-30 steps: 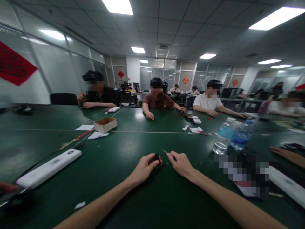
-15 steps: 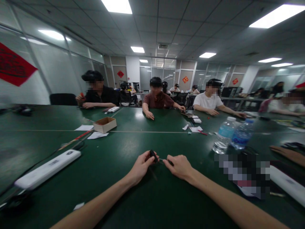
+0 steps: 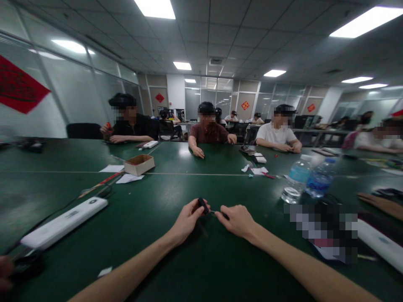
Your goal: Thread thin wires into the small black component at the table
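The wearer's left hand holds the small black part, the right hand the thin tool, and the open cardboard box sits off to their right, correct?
Wrong side: the head view shows the box left of the left hand. The rest stands.

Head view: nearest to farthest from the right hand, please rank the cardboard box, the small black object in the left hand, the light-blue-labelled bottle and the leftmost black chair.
1. Small black object: in the left hand, just left of the right hand.
2. Light-blue-labelled bottle: ahead, right.
3. Cardboard box: ahead, left.
4. Black chair: far left, across the table.
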The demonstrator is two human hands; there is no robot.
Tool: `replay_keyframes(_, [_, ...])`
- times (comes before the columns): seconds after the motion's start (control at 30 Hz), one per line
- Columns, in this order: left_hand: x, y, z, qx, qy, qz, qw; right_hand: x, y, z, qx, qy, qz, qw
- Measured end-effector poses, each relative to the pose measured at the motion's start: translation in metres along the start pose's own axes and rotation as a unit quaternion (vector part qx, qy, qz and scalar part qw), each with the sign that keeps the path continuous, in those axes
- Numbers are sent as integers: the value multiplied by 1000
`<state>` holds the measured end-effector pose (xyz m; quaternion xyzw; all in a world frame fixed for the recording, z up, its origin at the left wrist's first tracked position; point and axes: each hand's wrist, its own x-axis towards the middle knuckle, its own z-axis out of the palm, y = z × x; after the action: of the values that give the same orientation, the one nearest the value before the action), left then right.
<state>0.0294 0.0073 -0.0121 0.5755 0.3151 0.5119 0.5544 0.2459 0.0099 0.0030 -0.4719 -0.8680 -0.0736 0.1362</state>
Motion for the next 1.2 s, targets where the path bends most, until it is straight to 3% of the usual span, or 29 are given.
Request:
replay_keyframes(0.53, [-3,7,4,29,-10,4,1000,-1,0,1,17,9,-4,1000])
replay_keyframes(1.2, [-2,8,4,139,-13,22,990,-2,-4,-6,-10,-19,18,1000])
